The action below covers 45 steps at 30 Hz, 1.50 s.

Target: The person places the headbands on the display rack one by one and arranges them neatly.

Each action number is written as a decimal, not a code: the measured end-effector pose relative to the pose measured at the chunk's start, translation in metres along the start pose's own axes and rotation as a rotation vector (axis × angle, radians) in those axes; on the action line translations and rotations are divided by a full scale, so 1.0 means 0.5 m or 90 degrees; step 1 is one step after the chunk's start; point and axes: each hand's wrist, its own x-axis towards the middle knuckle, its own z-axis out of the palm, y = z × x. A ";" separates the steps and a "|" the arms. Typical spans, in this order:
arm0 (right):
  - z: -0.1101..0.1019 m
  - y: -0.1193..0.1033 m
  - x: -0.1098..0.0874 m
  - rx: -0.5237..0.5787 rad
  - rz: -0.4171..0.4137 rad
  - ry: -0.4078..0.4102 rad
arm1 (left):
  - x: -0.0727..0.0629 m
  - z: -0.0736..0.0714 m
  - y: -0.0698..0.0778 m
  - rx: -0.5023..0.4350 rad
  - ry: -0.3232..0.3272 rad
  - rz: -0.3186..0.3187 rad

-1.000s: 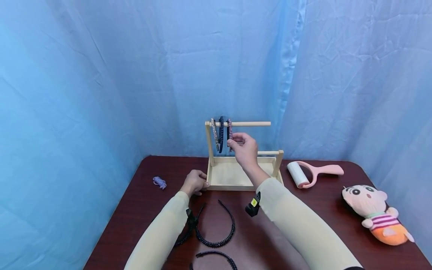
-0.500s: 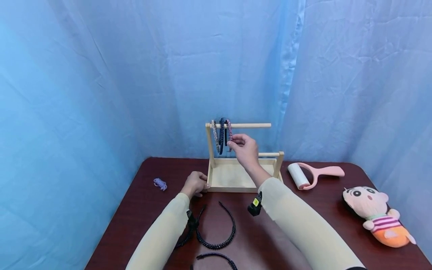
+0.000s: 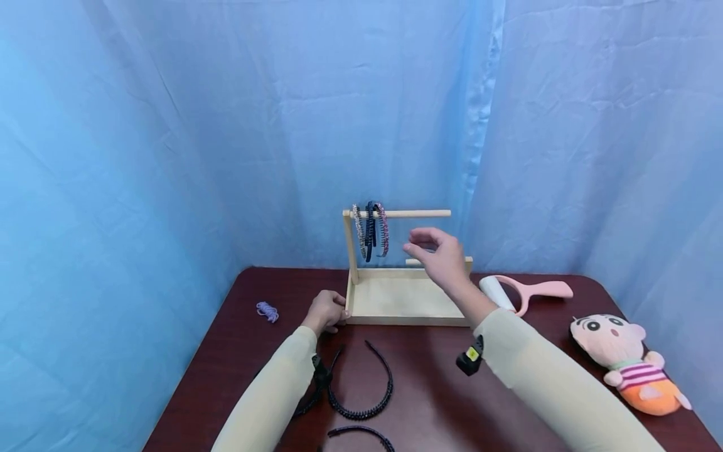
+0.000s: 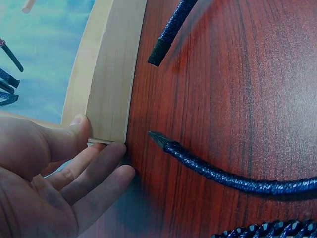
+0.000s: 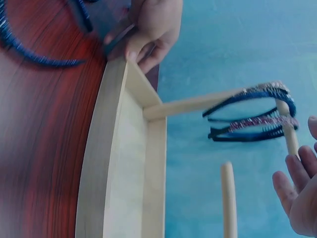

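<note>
At frame centre, headbands [image 3: 369, 232] are hung on the rod [image 3: 418, 214], short of its free right end; beside them, the right hand [image 3: 443, 254] is held empty. The tray's [image 3: 407, 321] front-left corner is pinched by the left hand [image 3: 325, 310].

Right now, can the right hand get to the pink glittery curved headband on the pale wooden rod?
Probably yes. The right hand seems to hold nothing, and the pink glittery headband hangs nearest the free end of the pale wooden rod. Nothing seems to block the gap between them.
</note>
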 end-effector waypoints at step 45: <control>-0.115 0.313 -0.184 -0.134 0.207 -0.095 | 0.004 -0.012 -0.014 -0.022 0.000 -0.003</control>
